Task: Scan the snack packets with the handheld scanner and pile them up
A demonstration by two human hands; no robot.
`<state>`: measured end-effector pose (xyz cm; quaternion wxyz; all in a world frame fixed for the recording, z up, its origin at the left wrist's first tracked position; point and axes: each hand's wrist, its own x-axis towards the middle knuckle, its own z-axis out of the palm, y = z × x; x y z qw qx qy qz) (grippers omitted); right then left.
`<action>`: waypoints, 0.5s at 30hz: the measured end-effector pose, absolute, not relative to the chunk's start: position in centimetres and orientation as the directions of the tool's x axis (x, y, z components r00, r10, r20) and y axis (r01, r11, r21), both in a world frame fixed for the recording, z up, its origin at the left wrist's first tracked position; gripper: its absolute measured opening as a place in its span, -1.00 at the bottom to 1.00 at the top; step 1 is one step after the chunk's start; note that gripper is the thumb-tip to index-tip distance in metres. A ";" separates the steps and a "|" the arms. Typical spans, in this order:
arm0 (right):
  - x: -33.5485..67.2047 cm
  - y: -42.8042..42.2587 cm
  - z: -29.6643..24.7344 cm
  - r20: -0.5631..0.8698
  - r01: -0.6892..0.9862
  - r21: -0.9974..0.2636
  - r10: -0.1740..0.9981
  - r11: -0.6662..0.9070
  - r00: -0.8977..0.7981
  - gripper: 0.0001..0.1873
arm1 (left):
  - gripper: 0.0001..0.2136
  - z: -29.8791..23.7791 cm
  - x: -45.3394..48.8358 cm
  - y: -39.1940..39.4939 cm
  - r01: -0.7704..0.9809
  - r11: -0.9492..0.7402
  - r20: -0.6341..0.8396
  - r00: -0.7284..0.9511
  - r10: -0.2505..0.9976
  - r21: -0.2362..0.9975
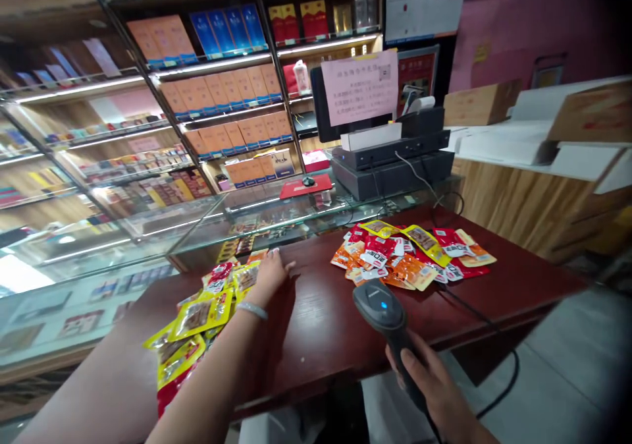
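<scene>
Bench (320, 325): dark red wood, till (395, 161) beyond its far edge. I log two heaps of snack packets: red pile (415, 256) right of centre, yellow pile (207, 312) at the left edge. Scanner (380, 309) hangs over the near edge between them, blue light on. My right hand (439, 391) is clamped round its handle. My left hand (269, 274) lies flat, fingers apart, on the yellow pile's far end.

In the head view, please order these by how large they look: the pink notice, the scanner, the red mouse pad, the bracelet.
1. pink notice and scanner: they look about alike, and the scanner is much nearer the camera, so I do not rank them.
2. red mouse pad
3. bracelet
</scene>
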<state>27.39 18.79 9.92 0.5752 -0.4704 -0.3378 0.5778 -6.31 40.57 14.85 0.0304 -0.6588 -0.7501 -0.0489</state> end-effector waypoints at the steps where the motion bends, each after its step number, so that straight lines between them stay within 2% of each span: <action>1: 27.1 18.8 9.9 -0.161 -0.357 -0.927 0.982 -0.114 0.103 -0.26 | -0.32 15.2 -6.8 41.3 0.991 0.137 0.092 -0.137 0.986 0.005; 8: 25.9 19.1 9.1 -0.204 -0.411 -0.902 0.970 -0.133 0.135 -0.28 | -0.27 16.1 -7.6 44.0 0.959 0.282 -0.018 -0.283 0.959 -0.016; 11: 25.4 19.3 9.2 -0.216 -0.422 -0.895 0.968 -0.145 0.126 -0.28 | -0.29 15.6 -6.1 42.7 0.980 0.195 -0.037 -0.196 0.980 -0.036; 15: 24.8 19.4 9.8 -0.177 -0.358 -0.922 0.983 -0.147 0.054 -0.25 | -0.33 14.4 -2.4 38.3 0.998 -0.041 0.001 0.041 0.999 -0.049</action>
